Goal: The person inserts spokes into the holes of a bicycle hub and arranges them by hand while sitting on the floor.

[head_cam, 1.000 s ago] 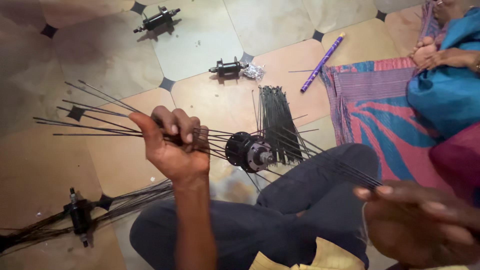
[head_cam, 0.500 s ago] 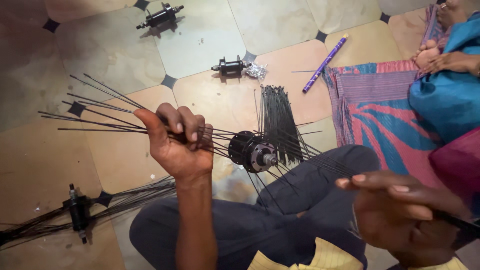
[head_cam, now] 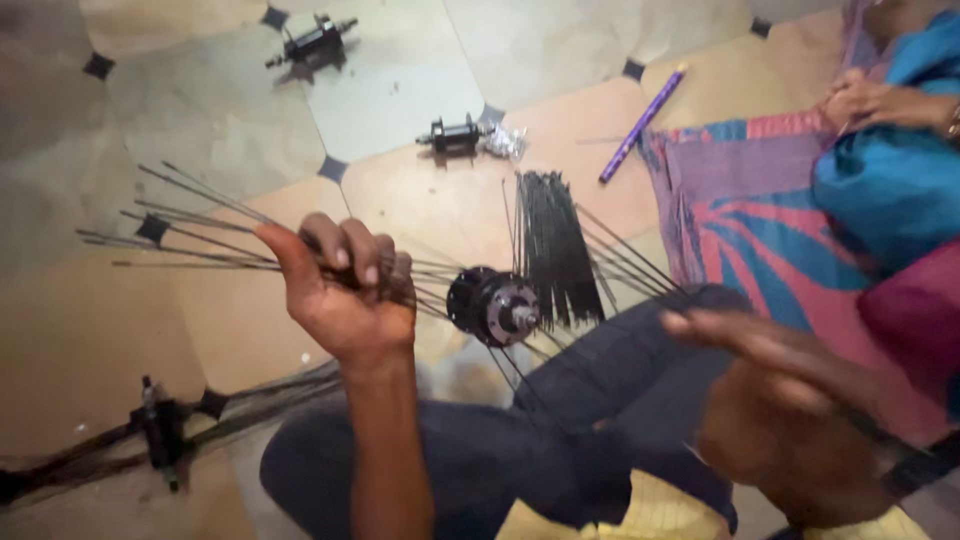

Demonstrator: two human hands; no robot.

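Wheel hub [head_cam: 497, 305] with spokes held over the lap, floor work area.

Left hand [head_cam: 345, 290] is clamped on a fan of thin spokes [head_cam: 190, 235] left of the hub. Right hand [head_cam: 775, 385], near right, is blurred; its grip cannot be determined. A loose spoke bundle [head_cam: 552, 245] lies just beyond the hub.

The person wears dark navy trousers [head_cam: 480, 460] that cover both legs, the cloth creased at the knees. A pale yellow garment [head_cam: 640, 510] shows at the bottom edge of the view. The left hand [head_cam: 345, 295] and its forearm are bare, with no sleeve, and the right hand [head_cam: 770, 400] shows only as a blur.
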